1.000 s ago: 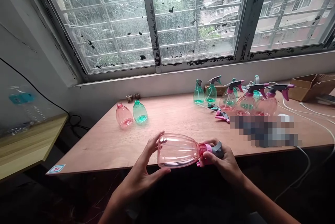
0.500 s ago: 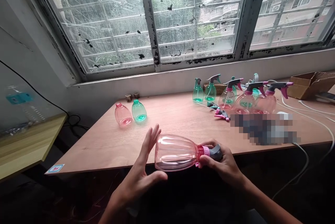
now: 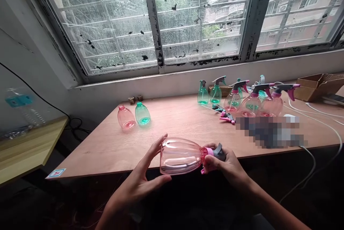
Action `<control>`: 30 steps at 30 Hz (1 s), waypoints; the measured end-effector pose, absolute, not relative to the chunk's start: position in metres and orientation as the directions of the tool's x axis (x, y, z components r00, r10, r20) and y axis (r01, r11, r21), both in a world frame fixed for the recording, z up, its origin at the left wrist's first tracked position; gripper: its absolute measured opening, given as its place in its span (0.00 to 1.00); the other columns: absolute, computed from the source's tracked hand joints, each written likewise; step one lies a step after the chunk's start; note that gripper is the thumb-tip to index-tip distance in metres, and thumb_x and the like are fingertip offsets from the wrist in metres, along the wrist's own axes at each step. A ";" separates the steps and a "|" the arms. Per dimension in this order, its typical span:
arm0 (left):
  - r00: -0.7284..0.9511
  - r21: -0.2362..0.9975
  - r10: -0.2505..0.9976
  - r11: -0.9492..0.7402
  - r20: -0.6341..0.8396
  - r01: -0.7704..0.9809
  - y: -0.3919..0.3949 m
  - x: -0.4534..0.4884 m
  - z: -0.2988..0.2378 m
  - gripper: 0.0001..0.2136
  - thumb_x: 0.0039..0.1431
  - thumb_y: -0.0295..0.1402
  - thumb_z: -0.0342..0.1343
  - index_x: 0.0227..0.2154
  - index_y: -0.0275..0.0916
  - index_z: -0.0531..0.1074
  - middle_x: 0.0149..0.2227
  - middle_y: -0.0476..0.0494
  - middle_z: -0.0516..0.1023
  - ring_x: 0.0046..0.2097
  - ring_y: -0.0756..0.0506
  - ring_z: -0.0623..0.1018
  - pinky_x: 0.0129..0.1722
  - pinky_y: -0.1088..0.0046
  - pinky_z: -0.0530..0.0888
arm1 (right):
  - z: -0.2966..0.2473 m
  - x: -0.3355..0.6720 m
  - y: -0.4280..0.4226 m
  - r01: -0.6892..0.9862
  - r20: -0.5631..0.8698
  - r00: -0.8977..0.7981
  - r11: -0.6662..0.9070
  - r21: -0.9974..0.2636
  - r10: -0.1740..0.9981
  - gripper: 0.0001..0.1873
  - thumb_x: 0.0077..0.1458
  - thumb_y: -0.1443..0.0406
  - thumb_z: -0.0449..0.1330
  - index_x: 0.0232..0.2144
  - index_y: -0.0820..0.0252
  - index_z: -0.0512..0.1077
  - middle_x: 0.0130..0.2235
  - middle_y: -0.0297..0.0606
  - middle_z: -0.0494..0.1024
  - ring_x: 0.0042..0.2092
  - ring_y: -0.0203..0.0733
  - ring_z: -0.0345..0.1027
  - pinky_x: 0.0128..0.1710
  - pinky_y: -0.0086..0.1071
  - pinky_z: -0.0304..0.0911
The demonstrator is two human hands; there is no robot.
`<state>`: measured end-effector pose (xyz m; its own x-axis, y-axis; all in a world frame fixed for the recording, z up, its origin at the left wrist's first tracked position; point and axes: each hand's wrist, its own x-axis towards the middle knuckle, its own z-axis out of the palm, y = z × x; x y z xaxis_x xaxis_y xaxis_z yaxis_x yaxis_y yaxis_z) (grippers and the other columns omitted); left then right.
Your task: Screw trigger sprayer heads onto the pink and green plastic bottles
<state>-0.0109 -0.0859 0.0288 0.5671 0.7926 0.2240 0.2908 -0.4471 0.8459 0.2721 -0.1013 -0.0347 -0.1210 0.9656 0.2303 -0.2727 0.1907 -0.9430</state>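
A clear pink spray bottle [image 3: 181, 156] lies sideways in the air at the table's front edge, its base to the left. My right hand [image 3: 228, 167] is closed around its grey-and-pink spray head [image 3: 219, 153], which sits on the neck; the fingers partly hide it. At the base end, my left hand [image 3: 142, 176] spans the bottle with fingertips at the upper edge and thumb at the lower one. Its palm stays apart from the base. Farther back on the left stand a pink bottle [image 3: 125, 118] and a green bottle [image 3: 142, 114], both without spray heads.
Several finished-looking spray bottles [image 3: 253, 104] stand at the back right of the table [image 3: 107, 156]. Loose spray heads [image 3: 227, 117] lie before them, beside a blurred patch. A cardboard box [image 3: 313, 88] and white cables [image 3: 322, 115] are far right. A window is behind.
My left fingers have bent in from an outstretched pose to meet the base of the bottle. My right thumb has shifted up over the pink collar, and the spray head looks slightly turned.
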 end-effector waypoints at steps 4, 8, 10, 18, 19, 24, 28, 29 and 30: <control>0.578 0.862 0.779 -0.446 0.243 0.240 -0.083 -0.008 0.026 0.45 0.56 0.39 0.65 0.68 0.58 0.42 0.73 0.47 0.44 0.71 0.35 0.48 0.69 0.52 0.49 | -0.035 0.272 -0.102 -0.287 0.247 -0.065 0.219 -0.933 0.967 0.18 0.53 0.56 0.69 0.40 0.61 0.72 0.25 0.33 0.79 0.25 0.42 0.76 0.30 0.36 0.75; 0.581 0.925 0.778 -0.364 0.240 0.106 -0.076 -0.001 0.022 0.43 0.55 0.53 0.60 0.69 0.52 0.45 0.73 0.43 0.44 0.71 0.32 0.47 0.69 0.50 0.49 | -0.037 0.275 -0.107 -0.024 0.439 0.049 0.441 -0.897 0.897 0.15 0.50 0.61 0.72 0.38 0.59 0.75 0.29 0.36 0.81 0.28 0.40 0.75 0.29 0.30 0.71; 0.584 0.949 0.790 -0.299 0.186 0.102 -0.075 0.001 0.020 0.39 0.58 0.53 0.57 0.69 0.49 0.48 0.72 0.41 0.48 0.71 0.31 0.50 0.68 0.50 0.52 | -0.036 0.276 -0.109 0.051 0.475 0.043 0.473 -0.880 0.879 0.15 0.48 0.61 0.73 0.38 0.58 0.76 0.31 0.36 0.81 0.28 0.39 0.74 0.28 0.29 0.70; 0.662 0.906 0.714 -0.404 0.228 0.124 -0.081 -0.009 0.025 0.43 0.59 0.35 0.64 0.68 0.61 0.41 0.73 0.42 0.42 0.69 0.31 0.57 0.65 0.49 0.60 | -0.025 0.272 -0.105 -0.264 0.180 -0.189 0.127 -0.956 0.965 0.21 0.52 0.53 0.68 0.38 0.64 0.72 0.26 0.37 0.80 0.26 0.44 0.76 0.31 0.39 0.77; 0.663 0.893 0.704 -0.435 0.254 0.120 -0.081 -0.008 0.025 0.44 0.58 0.35 0.64 0.68 0.61 0.41 0.73 0.43 0.39 0.70 0.31 0.54 0.65 0.49 0.59 | -0.025 0.272 -0.105 -0.273 0.190 -0.190 0.135 -0.953 0.963 0.21 0.52 0.53 0.68 0.38 0.63 0.72 0.27 0.37 0.80 0.26 0.44 0.76 0.31 0.39 0.77; 0.581 0.921 0.774 -0.376 0.251 0.103 -0.077 -0.004 0.020 0.51 0.50 0.55 0.62 0.69 0.56 0.35 0.73 0.40 0.43 0.70 0.29 0.49 0.66 0.47 0.56 | -0.027 0.273 -0.109 -0.009 0.382 -0.027 0.382 -0.924 0.924 0.15 0.52 0.57 0.70 0.36 0.61 0.75 0.30 0.36 0.79 0.29 0.39 0.73 0.29 0.29 0.71; 0.538 0.907 0.821 -0.359 0.193 0.223 -0.077 -0.005 0.020 0.39 0.60 0.52 0.56 0.69 0.52 0.45 0.69 0.40 0.57 0.69 0.31 0.57 0.66 0.50 0.57 | -0.029 0.274 -0.111 0.092 0.459 0.006 0.456 -0.885 0.889 0.13 0.51 0.59 0.70 0.36 0.59 0.77 0.29 0.36 0.79 0.28 0.38 0.72 0.27 0.28 0.69; 0.528 0.890 0.828 -0.373 0.192 0.263 -0.077 -0.006 0.021 0.37 0.61 0.47 0.58 0.68 0.54 0.46 0.69 0.42 0.56 0.69 0.32 0.56 0.67 0.51 0.56 | -0.028 0.274 -0.110 0.047 0.422 -0.014 0.422 -0.905 0.907 0.13 0.52 0.58 0.70 0.36 0.60 0.76 0.30 0.36 0.79 0.29 0.39 0.73 0.28 0.29 0.70; 0.524 0.873 0.828 -0.394 0.201 0.287 -0.078 -0.006 0.022 0.37 0.60 0.43 0.60 0.68 0.56 0.47 0.71 0.44 0.53 0.70 0.33 0.55 0.68 0.52 0.55 | -0.027 0.274 -0.109 -0.019 0.370 -0.044 0.370 -0.929 0.928 0.14 0.52 0.57 0.69 0.36 0.60 0.76 0.30 0.37 0.80 0.29 0.41 0.75 0.29 0.30 0.72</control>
